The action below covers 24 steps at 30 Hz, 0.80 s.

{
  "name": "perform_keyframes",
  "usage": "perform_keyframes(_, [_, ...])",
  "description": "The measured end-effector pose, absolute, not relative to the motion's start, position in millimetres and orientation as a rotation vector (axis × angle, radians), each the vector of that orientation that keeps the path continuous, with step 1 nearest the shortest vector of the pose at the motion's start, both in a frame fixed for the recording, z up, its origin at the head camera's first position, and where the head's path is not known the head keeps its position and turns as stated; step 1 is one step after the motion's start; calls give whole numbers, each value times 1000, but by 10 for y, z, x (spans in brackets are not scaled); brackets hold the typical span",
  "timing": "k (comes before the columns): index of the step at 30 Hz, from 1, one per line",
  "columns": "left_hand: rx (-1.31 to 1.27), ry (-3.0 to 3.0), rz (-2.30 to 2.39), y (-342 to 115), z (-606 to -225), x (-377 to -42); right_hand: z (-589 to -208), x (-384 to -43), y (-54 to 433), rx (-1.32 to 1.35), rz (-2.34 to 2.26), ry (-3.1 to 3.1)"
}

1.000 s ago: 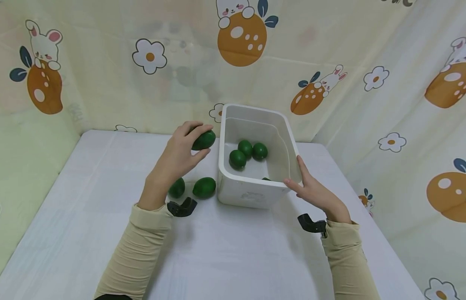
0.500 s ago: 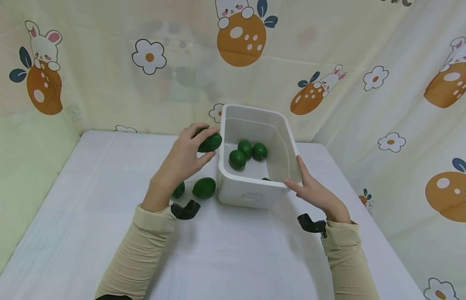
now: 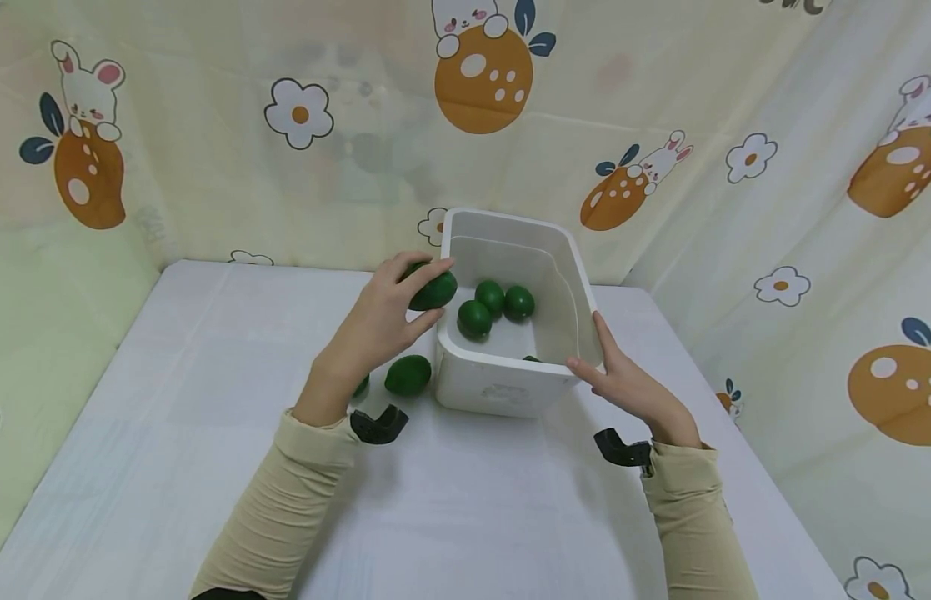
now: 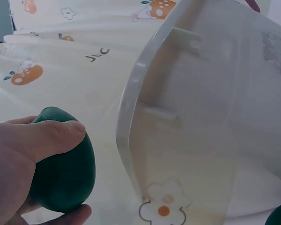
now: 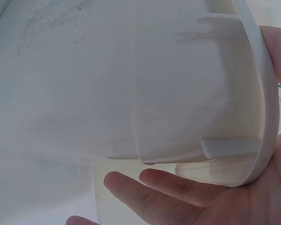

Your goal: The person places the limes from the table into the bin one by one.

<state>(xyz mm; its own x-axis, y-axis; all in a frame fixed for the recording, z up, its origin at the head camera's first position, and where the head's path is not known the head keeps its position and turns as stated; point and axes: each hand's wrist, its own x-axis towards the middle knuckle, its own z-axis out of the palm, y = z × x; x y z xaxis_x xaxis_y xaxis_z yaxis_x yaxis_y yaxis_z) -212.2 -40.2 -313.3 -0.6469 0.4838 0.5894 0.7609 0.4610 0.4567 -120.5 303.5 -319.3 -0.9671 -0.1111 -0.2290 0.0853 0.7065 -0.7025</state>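
Note:
My left hand point(image 3: 382, 321) grips a dark green lime point(image 3: 435, 291) between thumb and fingers, at the left rim of a white plastic bin point(image 3: 503, 390). In the left wrist view the same lime point(image 4: 65, 176) is beside the bin's rim, apart from it. The right hand point(image 3: 633, 383) holds the bin at its near right corner. From the right wrist, its thumb lies over the rim and its fingers point(image 5: 178, 187) extend along the outer wall. Inside the bin lie several limes point(image 3: 475, 319), one mostly hidden by the front wall.
Left of the bin another lime point(image 3: 408, 375) lies on the white-covered table point(image 3: 495, 508). One more lime point(image 3: 362, 387) shows partly behind the left wrist. A patterned curtain point(image 3: 360, 183) hangs along the table's back and sides.
My left hand has moved right with the lime, from left of the bin to its rim. It now covers more of the leftmost lime on the table. The right hand and bin stay put.

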Motion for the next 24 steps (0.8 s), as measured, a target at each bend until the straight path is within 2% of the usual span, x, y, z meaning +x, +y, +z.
perform_keyframes(24, [-1049, -2354, -1079, -237, -3199, -2102, -3211, -1205, 3032, -14, -1113, 2673])
